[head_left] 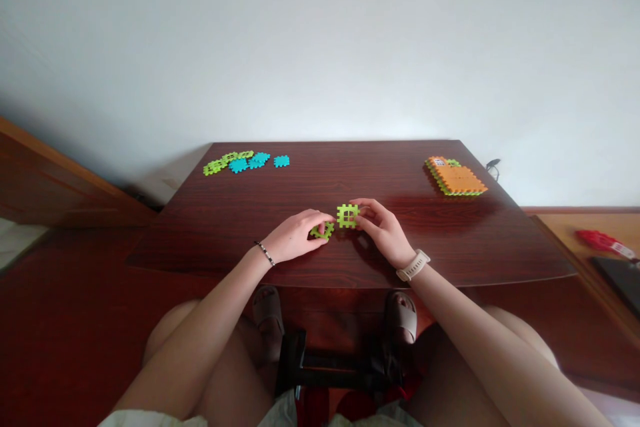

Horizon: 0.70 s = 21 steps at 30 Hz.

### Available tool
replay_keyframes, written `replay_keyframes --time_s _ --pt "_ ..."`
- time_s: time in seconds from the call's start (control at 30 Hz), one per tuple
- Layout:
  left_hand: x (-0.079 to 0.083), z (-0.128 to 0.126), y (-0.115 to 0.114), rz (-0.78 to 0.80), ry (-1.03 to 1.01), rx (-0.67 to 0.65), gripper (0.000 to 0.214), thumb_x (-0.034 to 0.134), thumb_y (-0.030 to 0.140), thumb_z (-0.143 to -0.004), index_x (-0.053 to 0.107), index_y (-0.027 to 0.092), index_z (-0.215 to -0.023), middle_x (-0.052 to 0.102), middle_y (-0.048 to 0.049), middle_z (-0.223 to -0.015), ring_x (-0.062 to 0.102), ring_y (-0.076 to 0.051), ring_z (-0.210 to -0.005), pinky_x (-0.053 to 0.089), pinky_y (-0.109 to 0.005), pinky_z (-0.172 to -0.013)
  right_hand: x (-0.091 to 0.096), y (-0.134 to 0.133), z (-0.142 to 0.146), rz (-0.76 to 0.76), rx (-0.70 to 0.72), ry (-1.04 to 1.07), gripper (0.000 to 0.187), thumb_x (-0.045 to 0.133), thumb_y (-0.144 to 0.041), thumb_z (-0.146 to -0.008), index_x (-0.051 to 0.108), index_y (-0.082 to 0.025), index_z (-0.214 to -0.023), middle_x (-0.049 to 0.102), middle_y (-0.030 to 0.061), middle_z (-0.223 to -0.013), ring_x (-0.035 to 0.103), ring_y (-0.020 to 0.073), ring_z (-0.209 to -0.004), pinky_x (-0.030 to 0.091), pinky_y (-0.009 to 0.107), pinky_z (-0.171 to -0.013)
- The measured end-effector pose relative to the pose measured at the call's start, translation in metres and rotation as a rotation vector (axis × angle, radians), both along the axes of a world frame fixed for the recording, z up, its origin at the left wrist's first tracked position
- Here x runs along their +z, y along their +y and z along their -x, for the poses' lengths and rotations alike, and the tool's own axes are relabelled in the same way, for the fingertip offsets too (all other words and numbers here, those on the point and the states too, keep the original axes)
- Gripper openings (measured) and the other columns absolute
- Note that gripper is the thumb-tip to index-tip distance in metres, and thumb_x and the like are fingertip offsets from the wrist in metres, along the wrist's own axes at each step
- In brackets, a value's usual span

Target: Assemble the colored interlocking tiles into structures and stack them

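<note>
Near the front edge of the counter (pixel 380 177), the left hand (pixel 295 237) pinches a green waffle block (pixel 323 231) and the right hand (pixel 380 227) grips a second green block (pixel 347 215). Loose green and blue blocks (pixel 245 161) lie by the far left corner, a finished-looking orange-and-green stack (pixel 455 177) by the far right.

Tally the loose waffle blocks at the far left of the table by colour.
Green waffle blocks: 3
Blue waffle blocks: 3
Total: 6, though overlaps could hide more.
</note>
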<state>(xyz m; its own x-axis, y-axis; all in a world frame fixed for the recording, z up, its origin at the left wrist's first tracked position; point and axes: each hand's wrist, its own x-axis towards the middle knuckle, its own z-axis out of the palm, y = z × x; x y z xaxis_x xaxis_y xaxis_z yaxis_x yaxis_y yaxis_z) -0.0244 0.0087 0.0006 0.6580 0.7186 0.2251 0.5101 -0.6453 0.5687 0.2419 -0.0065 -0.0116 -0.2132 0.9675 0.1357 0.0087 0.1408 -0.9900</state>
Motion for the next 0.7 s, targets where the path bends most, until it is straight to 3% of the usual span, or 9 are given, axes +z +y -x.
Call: replay_keyframes --time_s 0.13,0.2,0.3,0.4,0.57,0.7 --pt "0.007 -0.007 -0.008 0.004 -0.063 -0.062 0.035 0.071 0.011 -0.093 0.065 0.027 -0.124 0.07 -0.0063 -0.127 0.068 -0.025 -0.121 0.052 -0.041 -0.11 0.001 -0.001 -0.001 -0.012 -0.008 -0.003 0.035 0.074 -0.042 -0.097 0.068 -0.026 -0.128 0.078 0.0053 -0.109 0.073 0.024 -0.099 0.059 0.04 -0.091" --pt "0.007 -0.007 -0.008 -0.025 -0.084 0.014 0.034 0.079 0.02 -0.091 0.064 0.026 -0.121 0.066 -0.0092 -0.132 0.064 -0.029 -0.127 0.051 -0.045 -0.113 0.001 0.0 -0.001 -0.012 -0.016 -0.014 0.036 0.075 -0.043 -0.097 0.068 -0.026 -0.128 0.078 0.0044 -0.105 0.073 0.0237 -0.096 0.059 0.039 -0.089" --pt "0.001 -0.008 -0.007 -0.07 -0.028 0.166 0.053 0.092 0.042 -0.082 0.061 0.023 -0.121 0.063 -0.0122 -0.129 0.061 -0.034 -0.124 0.053 -0.052 -0.109 0.0 0.0 -0.001 -0.015 -0.027 -0.034 0.037 0.075 -0.044 -0.096 0.069 -0.026 -0.128 0.077 0.0036 -0.101 0.072 0.0232 -0.093 0.058 0.038 -0.086" --pt "-0.007 -0.011 -0.008 -0.123 0.074 0.243 0.063 0.096 0.052 -0.076 0.059 0.022 -0.117 0.061 -0.014 -0.129 0.058 -0.038 -0.125 0.052 -0.057 -0.109 0.0 0.0 0.0 -0.016 -0.033 -0.04 0.038 0.076 -0.044 -0.096 0.069 -0.026 -0.128 0.076 0.0035 -0.101 0.072 0.0233 -0.093 0.058 0.039 -0.087" --pt "-0.009 -0.012 -0.009 -0.122 0.078 0.221 0.045 0.09 0.039 -0.083 0.057 0.023 -0.11 0.06 -0.0146 -0.134 0.056 -0.037 -0.131 0.05 -0.056 -0.112 0.0 0.0 0.0 -0.009 -0.026 -0.031 0.038 0.075 -0.045 -0.096 0.068 -0.026 -0.128 0.078 0.0049 -0.108 0.073 0.0247 -0.098 0.059 0.04 -0.092" --pt "-0.006 -0.013 -0.007 -0.109 0.044 0.203 0.038 0.085 0.028 -0.083 0.058 0.023 -0.11 0.065 -0.0123 -0.127 0.06 -0.035 -0.124 0.051 -0.053 -0.108 0.0 0.0 0.0 -0.025 -0.031 -0.039 0.038 0.074 -0.045 -0.097 0.068 -0.026 -0.129 0.078 0.005 -0.107 0.073 0.0245 -0.098 0.059 0.04 -0.091"
